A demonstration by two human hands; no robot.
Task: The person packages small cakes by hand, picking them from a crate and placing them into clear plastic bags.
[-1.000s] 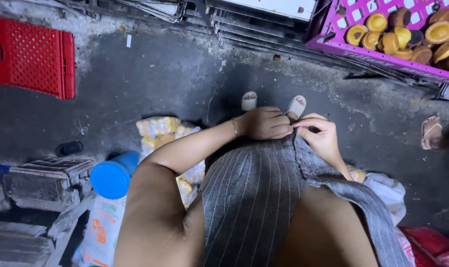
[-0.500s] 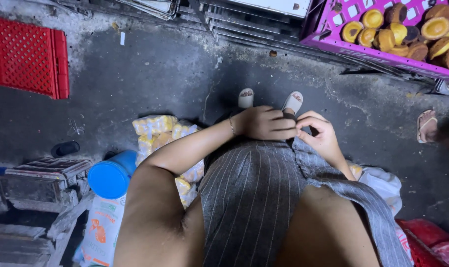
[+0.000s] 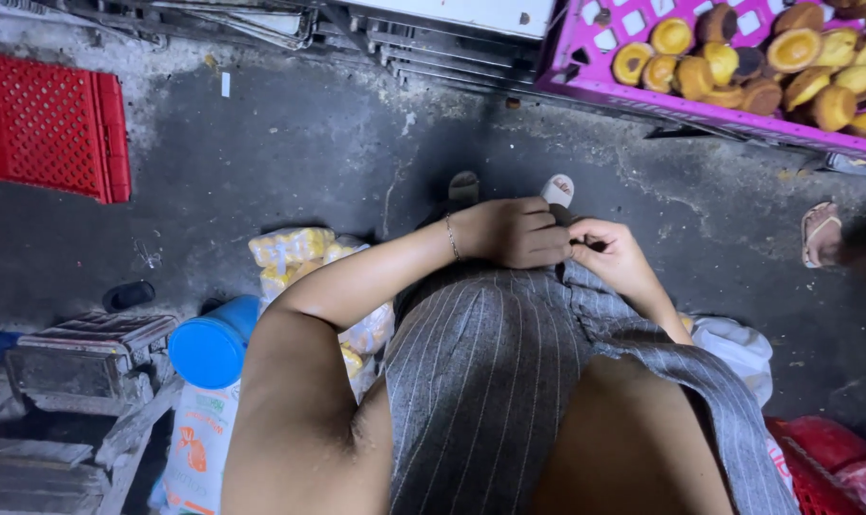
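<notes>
Striped grey fabric (image 3: 490, 381) is lying across the person's lap, its far edge gathered under both hands above the dark concrete floor (image 3: 309, 162). Left hand (image 3: 519, 232), a thin bracelet (image 3: 450, 238) on its wrist, is curling closed over the fabric's edge; right hand (image 3: 609, 256) is pinching the same edge just beside it, fingertips meeting. Two sandalled feet (image 3: 557, 188) are showing beyond the hands. Pink crate (image 3: 585, 81) of round buns (image 3: 795, 48) is standing at upper right
</notes>
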